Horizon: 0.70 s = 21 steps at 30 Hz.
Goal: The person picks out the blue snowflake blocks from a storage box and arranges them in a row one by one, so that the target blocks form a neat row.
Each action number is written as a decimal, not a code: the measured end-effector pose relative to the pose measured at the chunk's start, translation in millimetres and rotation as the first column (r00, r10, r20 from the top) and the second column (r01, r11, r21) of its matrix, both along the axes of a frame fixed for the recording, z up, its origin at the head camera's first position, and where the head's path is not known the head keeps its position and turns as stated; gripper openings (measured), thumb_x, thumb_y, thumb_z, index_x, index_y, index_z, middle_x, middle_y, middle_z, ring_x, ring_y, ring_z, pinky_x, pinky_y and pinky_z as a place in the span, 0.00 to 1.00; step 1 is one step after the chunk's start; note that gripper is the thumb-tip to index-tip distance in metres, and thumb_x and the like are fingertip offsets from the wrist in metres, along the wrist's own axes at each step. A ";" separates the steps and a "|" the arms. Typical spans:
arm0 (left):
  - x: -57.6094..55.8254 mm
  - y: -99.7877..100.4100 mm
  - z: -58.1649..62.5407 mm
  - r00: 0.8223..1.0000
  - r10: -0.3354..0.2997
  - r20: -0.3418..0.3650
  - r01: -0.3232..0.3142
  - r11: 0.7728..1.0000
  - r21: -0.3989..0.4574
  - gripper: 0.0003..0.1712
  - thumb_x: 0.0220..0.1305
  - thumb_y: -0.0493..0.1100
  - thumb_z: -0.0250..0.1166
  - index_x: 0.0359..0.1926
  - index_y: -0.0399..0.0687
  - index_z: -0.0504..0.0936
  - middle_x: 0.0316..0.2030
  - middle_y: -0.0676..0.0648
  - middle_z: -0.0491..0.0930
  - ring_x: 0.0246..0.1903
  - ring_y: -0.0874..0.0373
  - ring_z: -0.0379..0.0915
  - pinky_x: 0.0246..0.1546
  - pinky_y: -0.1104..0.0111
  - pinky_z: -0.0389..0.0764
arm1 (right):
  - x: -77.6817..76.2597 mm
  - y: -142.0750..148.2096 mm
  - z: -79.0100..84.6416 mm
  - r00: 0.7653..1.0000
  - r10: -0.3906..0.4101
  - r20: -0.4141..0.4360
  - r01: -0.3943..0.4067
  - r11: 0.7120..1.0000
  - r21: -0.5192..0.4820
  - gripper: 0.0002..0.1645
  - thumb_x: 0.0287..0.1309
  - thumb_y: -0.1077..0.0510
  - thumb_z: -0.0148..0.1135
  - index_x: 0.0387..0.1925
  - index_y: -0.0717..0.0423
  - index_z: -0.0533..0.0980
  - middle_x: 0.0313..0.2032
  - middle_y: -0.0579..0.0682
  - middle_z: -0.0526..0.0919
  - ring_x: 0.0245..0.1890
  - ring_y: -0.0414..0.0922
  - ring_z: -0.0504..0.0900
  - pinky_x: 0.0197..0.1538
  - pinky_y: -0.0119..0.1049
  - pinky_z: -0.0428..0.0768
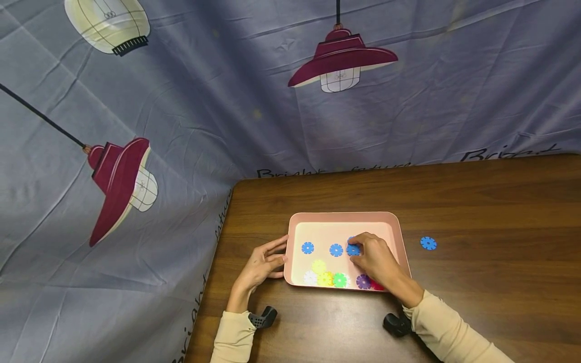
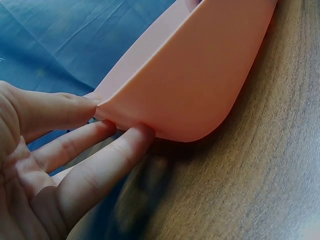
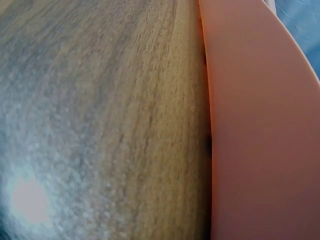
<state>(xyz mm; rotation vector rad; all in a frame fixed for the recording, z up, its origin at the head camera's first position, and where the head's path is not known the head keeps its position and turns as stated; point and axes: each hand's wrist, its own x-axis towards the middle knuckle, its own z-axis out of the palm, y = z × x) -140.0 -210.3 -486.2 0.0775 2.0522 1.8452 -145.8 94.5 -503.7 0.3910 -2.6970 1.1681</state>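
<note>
A pink tray (image 1: 340, 217) lies on the wooden table. My left hand (image 1: 257, 267) is at its left end, fairly straight fingers touching the outer wall (image 2: 185, 75) and the rim corner. Reaching over the tray from the right, my right hand (image 1: 378, 258) pinches a blue snowflake disc (image 1: 352, 250) between thumb and fingertips; another blue piece shows partly behind those fingers. Two more blue snowflake discs, one at the left (image 1: 307, 247) and one in the middle (image 1: 336, 250), lie flat inside. The right wrist view shows the tray's side (image 3: 265, 130) but no hand.
Along the tray's near side lie white, yellow (image 1: 325, 279), green (image 1: 339, 280), purple (image 1: 363, 282) and red discs. One blue disc (image 1: 428, 243) sits on the table (image 1: 490, 252) right of the tray. A printed curtain (image 1: 254, 101) hangs behind the table and along its left.
</note>
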 end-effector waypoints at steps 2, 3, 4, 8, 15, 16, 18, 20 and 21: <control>0.1 0.0 -0.3 1.000 -0.002 0.000 0.002 1.000 0.003 0.33 0.66 0.29 0.62 0.71 0.41 0.67 0.65 0.31 0.66 0.53 0.44 0.77 0.36 0.55 0.85 | 0.2 0.3 0.3 1.000 -0.003 -0.003 0.003 1.000 0.000 0.19 0.35 0.73 0.77 0.36 0.65 0.84 0.39 0.58 0.85 0.43 0.55 0.82 0.49 0.50 0.79; 0.1 -0.1 -0.4 1.000 -0.002 0.000 0.002 1.000 0.003 0.33 0.66 0.29 0.62 0.71 0.41 0.67 0.65 0.31 0.66 0.53 0.44 0.77 0.36 0.55 0.85 | 0.3 0.6 0.7 1.000 -0.005 -0.005 0.005 1.000 -0.001 0.19 0.35 0.73 0.77 0.36 0.65 0.84 0.39 0.58 0.85 0.43 0.55 0.81 0.49 0.50 0.79; 0.1 -0.1 -0.5 1.000 -0.002 0.001 0.002 1.000 0.004 0.33 0.66 0.29 0.62 0.71 0.41 0.67 0.65 0.31 0.66 0.53 0.44 0.76 0.36 0.56 0.85 | 0.4 0.9 1.4 1.000 -0.008 -0.008 0.008 1.000 0.001 0.19 0.35 0.72 0.77 0.36 0.65 0.84 0.39 0.58 0.85 0.43 0.56 0.81 0.49 0.51 0.79; 0.2 0.0 0.2 1.000 -0.003 0.000 0.003 1.000 0.000 0.33 0.66 0.30 0.62 0.71 0.42 0.67 0.65 0.31 0.66 0.54 0.44 0.76 0.36 0.56 0.85 | 0.1 5.4 4.8 0.999 -0.021 -0.026 0.022 1.000 0.011 0.20 0.35 0.72 0.77 0.37 0.65 0.84 0.39 0.59 0.85 0.43 0.57 0.81 0.50 0.52 0.78; 0.5 1.2 1.2 1.000 -0.005 -0.001 0.005 1.000 -0.010 0.33 0.66 0.30 0.63 0.71 0.43 0.67 0.65 0.31 0.66 0.54 0.42 0.75 0.36 0.54 0.85 | -2.8 22.5 12.1 0.997 -0.048 -0.064 0.047 0.999 -0.009 0.21 0.34 0.73 0.78 0.37 0.68 0.83 0.37 0.61 0.84 0.40 0.57 0.81 0.47 0.53 0.79; 0.6 1.5 1.2 1.000 -0.002 0.000 0.002 1.000 -0.013 0.33 0.66 0.30 0.63 0.71 0.43 0.67 0.65 0.31 0.66 0.54 0.42 0.75 0.36 0.55 0.85 | -3.2 25.5 13.2 0.996 -0.053 -0.068 0.053 0.999 -0.008 0.21 0.35 0.73 0.78 0.37 0.68 0.83 0.37 0.61 0.84 0.39 0.57 0.81 0.47 0.53 0.79; 0.8 1.9 1.3 1.000 0.004 0.001 -0.004 1.000 -0.019 0.33 0.65 0.30 0.63 0.71 0.43 0.67 0.65 0.31 0.67 0.54 0.42 0.76 0.36 0.55 0.85 | -3.8 32.3 15.9 0.994 -0.064 -0.087 0.064 0.998 -0.007 0.21 0.35 0.73 0.79 0.38 0.68 0.83 0.37 0.61 0.85 0.38 0.56 0.82 0.45 0.53 0.80; 1.0 2.3 1.4 1.000 0.012 0.003 -0.012 1.000 -0.023 0.33 0.65 0.30 0.63 0.70 0.42 0.68 0.65 0.31 0.67 0.53 0.42 0.76 0.35 0.55 0.85 | -4.4 39.8 19.1 0.991 -0.077 -0.107 0.077 0.997 -0.006 0.22 0.35 0.72 0.79 0.38 0.68 0.83 0.37 0.60 0.85 0.37 0.56 0.83 0.44 0.53 0.80; 1.1 2.4 1.5 1.000 0.015 0.003 -0.015 1.000 -0.026 0.33 0.65 0.30 0.63 0.70 0.43 0.68 0.65 0.31 0.67 0.53 0.42 0.76 0.35 0.55 0.85 | -4.8 43.7 20.9 0.990 -0.084 -0.118 0.084 0.996 -0.008 0.22 0.35 0.72 0.79 0.38 0.68 0.83 0.37 0.60 0.85 0.38 0.56 0.83 0.44 0.54 0.80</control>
